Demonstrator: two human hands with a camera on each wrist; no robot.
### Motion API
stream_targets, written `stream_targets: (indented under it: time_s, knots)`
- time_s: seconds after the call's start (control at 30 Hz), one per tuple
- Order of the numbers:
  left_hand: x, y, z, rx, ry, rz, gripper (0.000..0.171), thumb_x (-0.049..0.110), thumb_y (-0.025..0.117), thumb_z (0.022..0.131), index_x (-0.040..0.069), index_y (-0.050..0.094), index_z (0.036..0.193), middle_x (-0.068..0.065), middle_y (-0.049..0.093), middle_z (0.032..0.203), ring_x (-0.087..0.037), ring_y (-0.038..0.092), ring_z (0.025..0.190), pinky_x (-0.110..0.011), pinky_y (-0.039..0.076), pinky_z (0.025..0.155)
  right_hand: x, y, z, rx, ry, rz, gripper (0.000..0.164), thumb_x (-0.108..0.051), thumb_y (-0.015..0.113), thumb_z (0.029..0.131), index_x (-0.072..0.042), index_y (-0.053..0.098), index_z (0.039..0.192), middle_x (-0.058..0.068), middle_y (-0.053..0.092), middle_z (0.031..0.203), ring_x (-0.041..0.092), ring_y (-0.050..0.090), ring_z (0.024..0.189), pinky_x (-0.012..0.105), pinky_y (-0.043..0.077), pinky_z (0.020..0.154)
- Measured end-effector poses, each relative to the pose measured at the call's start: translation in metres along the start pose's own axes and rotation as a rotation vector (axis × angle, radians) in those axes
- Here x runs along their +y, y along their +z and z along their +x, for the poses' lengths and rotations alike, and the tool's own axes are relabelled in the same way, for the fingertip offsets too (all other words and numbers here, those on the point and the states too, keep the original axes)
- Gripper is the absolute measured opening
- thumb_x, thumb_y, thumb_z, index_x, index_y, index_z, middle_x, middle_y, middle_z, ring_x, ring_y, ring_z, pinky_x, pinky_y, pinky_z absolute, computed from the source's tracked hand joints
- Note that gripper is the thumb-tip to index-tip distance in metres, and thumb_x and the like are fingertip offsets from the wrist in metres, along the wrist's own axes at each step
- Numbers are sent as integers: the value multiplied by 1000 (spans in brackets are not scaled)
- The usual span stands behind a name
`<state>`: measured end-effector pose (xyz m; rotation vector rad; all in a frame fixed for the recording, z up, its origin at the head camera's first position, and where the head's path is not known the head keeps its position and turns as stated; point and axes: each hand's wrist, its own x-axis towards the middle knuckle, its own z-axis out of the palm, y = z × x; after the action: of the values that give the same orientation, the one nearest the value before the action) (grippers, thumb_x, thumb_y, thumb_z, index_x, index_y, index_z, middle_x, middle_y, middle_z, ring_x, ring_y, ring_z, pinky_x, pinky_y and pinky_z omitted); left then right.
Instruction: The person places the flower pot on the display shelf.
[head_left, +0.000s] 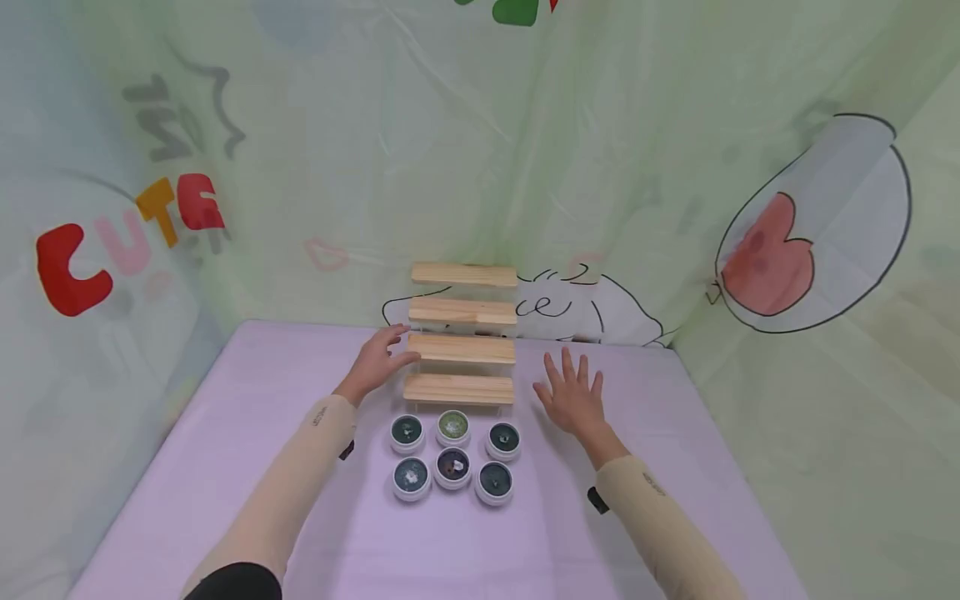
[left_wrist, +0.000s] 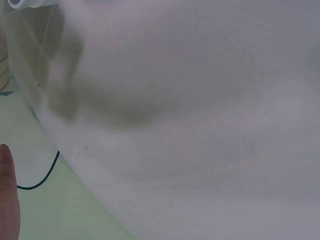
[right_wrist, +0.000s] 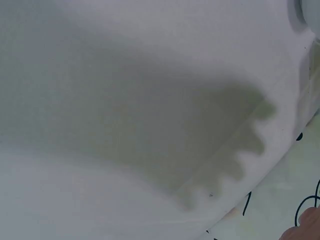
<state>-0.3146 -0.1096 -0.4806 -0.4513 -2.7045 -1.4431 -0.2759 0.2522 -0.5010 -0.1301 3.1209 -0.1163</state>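
A stepped rack with several light wooden slats [head_left: 460, 349] stands at the back of the table. My left hand [head_left: 372, 363] is at its left side, with thumb and fingers apart. The thumb reaches the end of a lower slat; whether it touches cannot be told. To the right of the rack, my right hand [head_left: 576, 400] hovers with fingers spread, holding nothing. In front of the rack sit several small round white jars with dark contents, among them a front-left jar [head_left: 411, 478] and a front-right jar [head_left: 494, 483]. One back jar [head_left: 453, 426] holds something lighter green.
A pale lilac cloth [head_left: 420, 558] covers the table. Behind it hangs a light green curtain [head_left: 450, 167] with printed letters and drawings, and it continues along both sides. In the right wrist view, the hand's shadow falls across the cloth [right_wrist: 125, 205].
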Motion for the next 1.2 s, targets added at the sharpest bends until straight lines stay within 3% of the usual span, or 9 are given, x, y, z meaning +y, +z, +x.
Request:
stream_targets:
  time_s: [0.13,0.33,0.63,0.8,0.93,1.07,1.2]
  knots:
    - [-7,8,5,-5,-6,-43,58,21,73,90,-2,50,139,-21,47,143,-37,47,130,-47,47,105,-2,9,-8,0,-9,39,66,-49,37,102,-15,22,157,21,7,162,51,2,144,74,5,113]
    - [-5,11,5,-1,-41,-73,53,15,72,90,-5,53,135,-21,51,140,-35,47,130,-41,47,106,-6,21,-22,-27,-11,160,68,-51,40,101,-12,27,155,27,16,158,53,10,143,75,8,111]
    - [-18,11,15,-31,-81,-131,60,19,73,90,0,49,141,-17,47,145,-31,50,129,-35,46,108,-11,37,-47,41,-153,541,72,-41,62,95,-10,33,153,23,28,156,48,21,142,69,21,113]
    - [-17,7,19,-46,-110,-139,61,20,73,90,3,47,143,-13,45,148,-27,50,130,-33,45,108,-15,43,-59,113,-225,673,72,-34,73,89,-9,42,149,19,40,150,41,33,140,59,28,114]
    - [-9,5,18,-52,-120,-130,60,18,71,91,2,47,144,-13,45,149,-28,50,131,-34,45,108,-19,49,-62,114,-233,723,72,-34,75,86,-9,45,147,15,46,147,36,42,135,50,35,113]
    - [-5,5,15,-67,-142,-126,60,18,70,92,2,46,144,-13,44,150,-27,49,132,-33,45,108,-23,58,-63,45,-225,739,76,-37,76,86,-7,44,148,12,45,148,31,43,135,43,36,113]
    - [-4,7,14,-81,-139,-126,60,16,70,92,2,45,145,-13,43,150,-27,48,132,-33,45,108,-25,65,-64,29,-227,766,76,-38,78,84,-8,46,146,10,48,146,28,44,135,42,35,114]
